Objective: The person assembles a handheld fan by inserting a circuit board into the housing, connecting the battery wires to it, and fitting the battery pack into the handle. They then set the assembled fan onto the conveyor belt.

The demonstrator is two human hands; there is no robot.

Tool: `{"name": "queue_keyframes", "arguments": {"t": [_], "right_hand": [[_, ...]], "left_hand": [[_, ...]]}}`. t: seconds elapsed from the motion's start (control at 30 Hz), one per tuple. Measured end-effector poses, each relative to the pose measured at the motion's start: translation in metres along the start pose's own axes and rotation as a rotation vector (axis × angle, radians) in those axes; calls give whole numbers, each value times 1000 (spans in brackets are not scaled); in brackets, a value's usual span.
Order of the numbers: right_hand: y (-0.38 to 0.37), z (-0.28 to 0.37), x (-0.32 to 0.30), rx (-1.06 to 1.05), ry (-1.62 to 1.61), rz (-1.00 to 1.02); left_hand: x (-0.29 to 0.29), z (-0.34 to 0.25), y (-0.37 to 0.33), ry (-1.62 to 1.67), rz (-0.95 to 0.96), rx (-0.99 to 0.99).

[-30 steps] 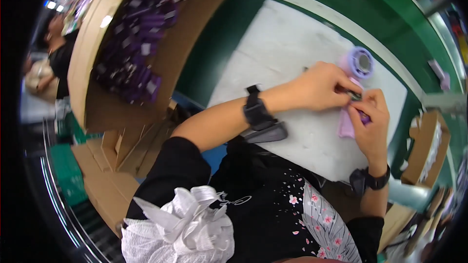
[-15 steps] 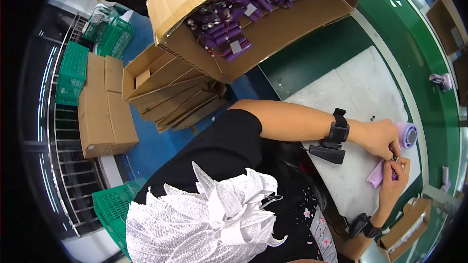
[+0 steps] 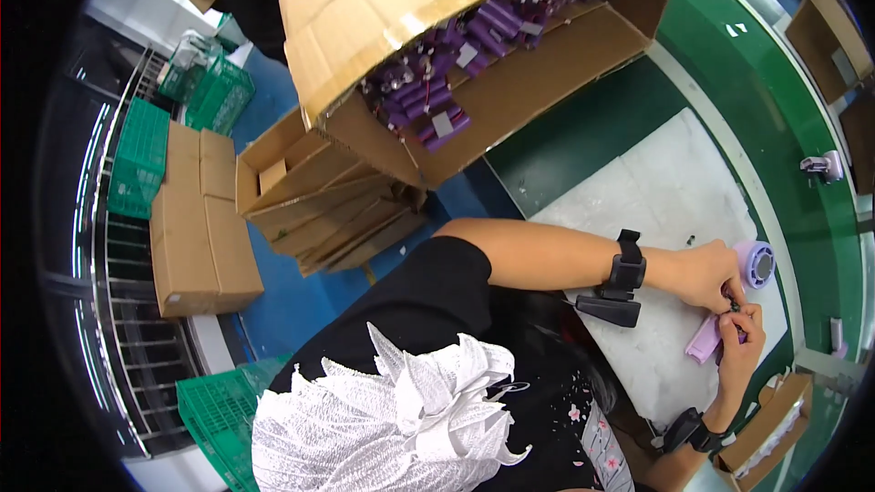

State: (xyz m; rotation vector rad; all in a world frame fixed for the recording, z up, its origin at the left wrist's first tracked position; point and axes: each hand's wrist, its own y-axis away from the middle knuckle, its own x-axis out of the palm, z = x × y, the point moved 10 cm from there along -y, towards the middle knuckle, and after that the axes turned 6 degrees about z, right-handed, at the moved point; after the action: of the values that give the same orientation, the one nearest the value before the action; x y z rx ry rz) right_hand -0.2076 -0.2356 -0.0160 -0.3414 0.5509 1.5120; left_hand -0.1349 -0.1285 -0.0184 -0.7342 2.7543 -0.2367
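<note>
My left hand [image 3: 713, 279] reaches over the white work mat, its fingers pinched together on a small dark piece too small to name. Close against it, my right hand [image 3: 740, 351] is closed around a lilac plastic handle [image 3: 704, 341]. Something darker purple shows between the right fingers, mostly hidden by them. A round lilac fan head [image 3: 756, 264] with a grey centre lies just beyond my left hand. Whether it is joined to the handle cannot be seen. Both wrists wear black straps with small devices.
A large cardboard box [image 3: 538, 68] of purple battery packs [image 3: 488, 32] with wires stands at the upper middle. A small dark bit [image 3: 691, 240] lies on the white mat [image 3: 638, 191]. An open carton [image 3: 770, 433] is near my right forearm. Another lilac part [image 3: 823, 166] rests on the green surface.
The view has shifted slightly, so most of the scene sits a little lower. Both hands stay together at the lilac handle, with only small finger movement.
</note>
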Motion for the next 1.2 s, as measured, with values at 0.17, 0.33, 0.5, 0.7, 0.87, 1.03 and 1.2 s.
{"name": "queue_keyframes", "arguments": {"t": [0.17, 0.33, 0.5, 0.7, 0.87, 1.03, 1.2], "right_hand": [[7, 21, 12, -66, 145, -59], [16, 53, 25, -187, 329, -174], [16, 44, 28, -127, 243, -200], [12, 32, 20, -115, 188, -199], [6, 20, 21, -16, 28, -122], [8, 24, 26, -37, 62, -132], [17, 44, 34, -213, 255, -231]], "left_hand": [[1, 9, 7, 7, -3, -27], [-2, 13, 12, 14, -15, -47], [-3, 17, 16, 27, 38, -84], [-4, 19, 18, 34, 75, -106], [-4, 15, 19, 2, 75, -104], [-5, 12, 22, -17, 40, -73], [-5, 15, 26, -20, 68, -94]]}}
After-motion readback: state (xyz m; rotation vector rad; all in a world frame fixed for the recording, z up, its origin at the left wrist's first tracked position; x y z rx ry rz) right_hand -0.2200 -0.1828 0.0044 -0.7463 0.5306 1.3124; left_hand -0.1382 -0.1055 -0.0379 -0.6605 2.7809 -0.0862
